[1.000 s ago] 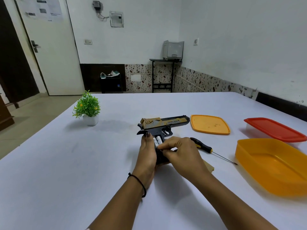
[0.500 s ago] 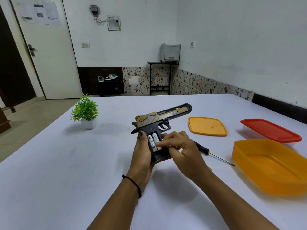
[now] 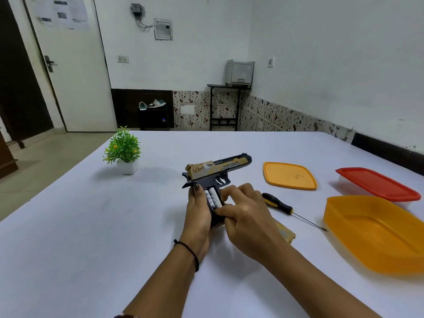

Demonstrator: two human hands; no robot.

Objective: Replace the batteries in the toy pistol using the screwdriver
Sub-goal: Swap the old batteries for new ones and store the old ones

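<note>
Over the white table (image 3: 91, 226), we are gripping a black-and-gold toy pistol (image 3: 220, 167) with our left hand (image 3: 198, 216), right hand (image 3: 245, 216) pinching white batteries (image 3: 213, 197), slide lettering (image 3: 229, 165) illegible.

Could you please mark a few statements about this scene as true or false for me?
1. The left hand grips the toy pistol by its handle. True.
2. The right hand holds the screwdriver. False: the screwdriver lies on the table, right of the hands.
3. Two batteries show in the open handle compartment. True.
4. The orange container has its lid on. False: the orange lid lies apart on the table.
</note>
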